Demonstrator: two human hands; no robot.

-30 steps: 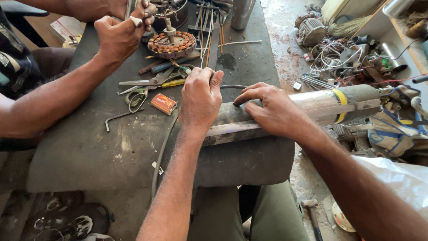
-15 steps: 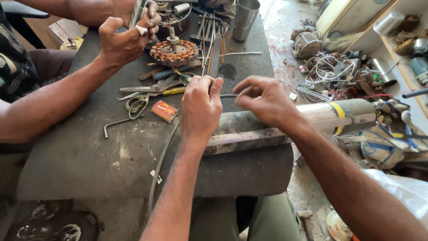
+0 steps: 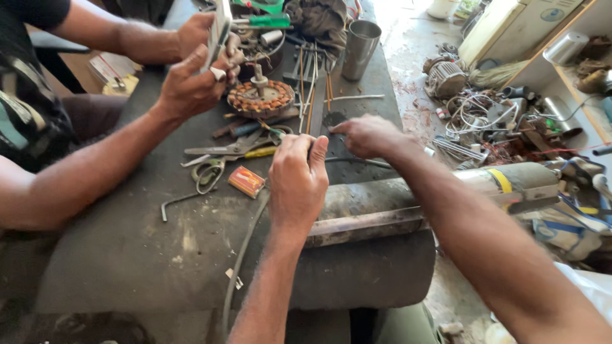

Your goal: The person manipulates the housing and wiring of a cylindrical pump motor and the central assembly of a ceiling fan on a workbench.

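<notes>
My left hand (image 3: 298, 181) is curled shut on a thin metal rod (image 3: 360, 161) that sticks out to its right across the dark worktable (image 3: 127, 255). Just beyond the rod, my right hand (image 3: 368, 135) rests with its fingertips bunched on the tabletop by a dark patch; anything pinched there is hidden. Below both hands a grey metal pipe (image 3: 376, 204) lies along the table's near right edge. Across the table a co-worker's hands (image 3: 191, 83) hold a pale tool (image 3: 220, 28) over a copper-wound stator (image 3: 261, 99).
Scissors (image 3: 210, 171), a small orange box (image 3: 247, 181) and a bent hex key (image 3: 175, 202) lie left of my left hand. A steel cup (image 3: 361, 39) stands at the back. A grey cable (image 3: 239, 267) trails off the near edge. Wires and motor parts (image 3: 484, 114) litter the floor at right.
My right hand has moved from the pipe up onto the tabletop beyond the rod. My left hand keeps its grip. The co-worker's hands have shifted over the stator.
</notes>
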